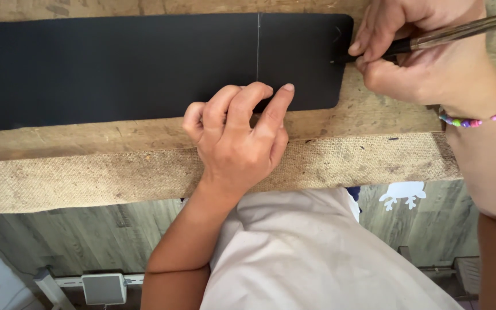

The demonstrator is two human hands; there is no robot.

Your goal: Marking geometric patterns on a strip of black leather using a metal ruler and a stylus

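Your left hand [237, 135] is pressing curled fingertips onto the black sheet [144, 63] lying flat on the wooden tabletop [116, 135], while your right hand [417, 49] is gripping a tool [449, 33] at the sheet's corner.

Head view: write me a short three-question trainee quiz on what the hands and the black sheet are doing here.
1. True or false: the left hand presses its fingertips on the black sheet.
2. What does the right hand hold? A) a brush-like tool B) scissors C) a ruler
3. Fill in: the tool's dark tip meets the sheet at its ___ end, near the rounded corner.

Key
1. True; the fingertips rest on the sheet's lower edge, below the thin pale line.
2. A; the brush-like tool has a metal ferrule.
3. Right; the sheet lies on the wooden bench, which is edged with burlap.
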